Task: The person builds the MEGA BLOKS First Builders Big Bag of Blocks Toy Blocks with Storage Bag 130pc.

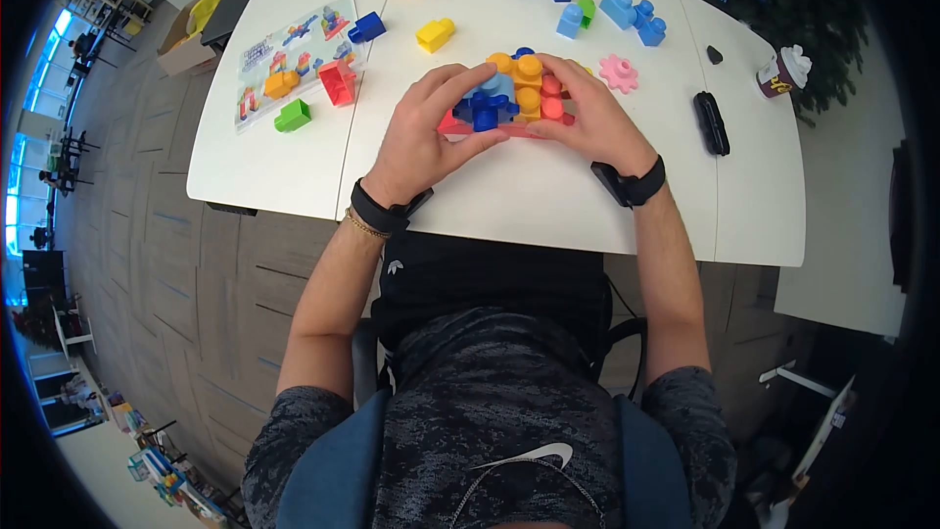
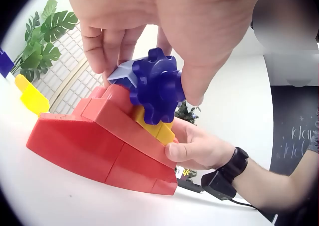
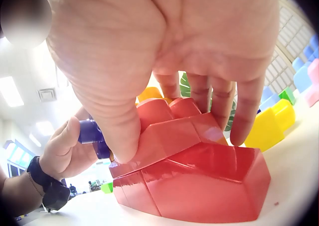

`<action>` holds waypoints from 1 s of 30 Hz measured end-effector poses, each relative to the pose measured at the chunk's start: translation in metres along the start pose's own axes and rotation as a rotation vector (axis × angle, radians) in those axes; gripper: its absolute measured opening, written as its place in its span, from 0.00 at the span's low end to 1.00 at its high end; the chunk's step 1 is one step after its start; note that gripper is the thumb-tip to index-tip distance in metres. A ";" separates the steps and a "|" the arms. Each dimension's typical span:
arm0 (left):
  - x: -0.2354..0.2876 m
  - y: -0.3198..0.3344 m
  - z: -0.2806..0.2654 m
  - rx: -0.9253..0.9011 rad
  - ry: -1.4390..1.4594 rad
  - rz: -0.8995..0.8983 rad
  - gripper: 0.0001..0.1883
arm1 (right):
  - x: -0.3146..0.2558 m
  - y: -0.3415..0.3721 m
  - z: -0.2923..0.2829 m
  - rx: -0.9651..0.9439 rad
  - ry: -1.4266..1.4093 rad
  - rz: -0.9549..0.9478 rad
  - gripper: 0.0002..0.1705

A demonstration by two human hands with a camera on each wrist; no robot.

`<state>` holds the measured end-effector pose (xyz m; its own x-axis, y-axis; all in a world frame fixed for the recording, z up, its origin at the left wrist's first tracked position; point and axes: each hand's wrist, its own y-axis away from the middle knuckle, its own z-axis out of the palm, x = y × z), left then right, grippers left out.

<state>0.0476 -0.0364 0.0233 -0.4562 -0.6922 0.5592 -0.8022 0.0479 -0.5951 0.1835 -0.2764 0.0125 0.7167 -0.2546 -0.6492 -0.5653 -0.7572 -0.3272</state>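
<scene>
A toy block build stands on the white table between both hands. Its red boat-shaped base carries a layer of red blocks, with yellow-orange blocks on top. My left hand grips a light blue block that bears a dark blue gear, the thumb against the gear and the fingers behind. On the other end, my right hand holds the build's red side between thumb and fingers. The far side of the build is mostly hidden.
Loose blocks lie around: a yellow block, a red block, a green block, and several blue ones at the back. A picture sheet lies left. Rightward are a pink gear, a black case and a cup.
</scene>
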 end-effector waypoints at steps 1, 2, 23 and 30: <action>-0.001 0.001 0.001 -0.001 0.002 -0.004 0.39 | -0.001 0.000 0.000 -0.003 -0.002 0.003 0.49; -0.001 0.003 0.001 0.001 -0.024 0.000 0.39 | -0.002 0.000 -0.001 -0.005 -0.008 0.009 0.49; -0.093 0.005 -0.082 0.088 -0.674 -0.462 0.42 | 0.071 0.027 -0.051 0.100 0.503 0.325 0.15; -0.107 0.015 -0.089 -0.097 -0.464 -0.549 0.32 | 0.014 0.041 -0.059 0.408 0.114 0.348 0.13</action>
<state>0.0501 0.1026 0.0062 0.2150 -0.8680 0.4476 -0.9090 -0.3454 -0.2331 0.1948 -0.3466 0.0306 0.4856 -0.5290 -0.6959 -0.8734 -0.3274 -0.3605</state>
